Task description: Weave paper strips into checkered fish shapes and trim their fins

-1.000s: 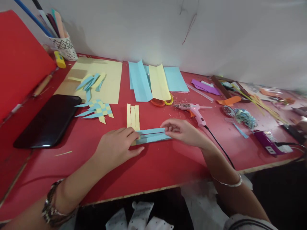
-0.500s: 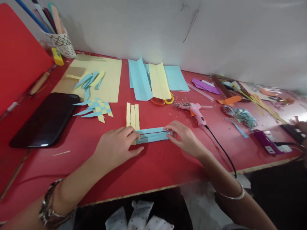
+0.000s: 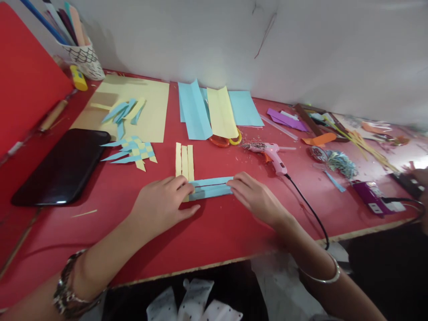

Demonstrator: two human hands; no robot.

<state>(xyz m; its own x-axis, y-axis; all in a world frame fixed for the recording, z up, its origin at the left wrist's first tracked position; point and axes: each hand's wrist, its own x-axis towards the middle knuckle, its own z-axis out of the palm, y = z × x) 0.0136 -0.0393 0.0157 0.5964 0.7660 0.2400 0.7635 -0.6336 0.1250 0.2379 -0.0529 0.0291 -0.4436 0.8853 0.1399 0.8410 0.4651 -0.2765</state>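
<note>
Blue paper strips (image 3: 212,192) lie side by side across yellow paper strips (image 3: 185,162) on the red table. My left hand (image 3: 167,198) rests over the crossing, its bent fingers holding the strips down and its thumb stretched out to the side. The crossing itself is mostly hidden under those fingers. At the free right end of the blue strips, my right hand (image 3: 256,196) has its fingers closed together on them. A woven blue and yellow paper fish (image 3: 135,150) lies left of the yellow strips.
A black phone (image 3: 62,167) lies at left. Folded paper sheets (image 3: 220,111) cover scissors (image 3: 236,138) at the back. A pink glue gun (image 3: 276,158) with a black cord lies right, near a purple power strip (image 3: 374,198). A pen cup (image 3: 87,60) stands back left.
My right hand's fingers have drawn together and shifted slightly left along the blue strips, covering their right end. My left hand stays in place on the crossing.
</note>
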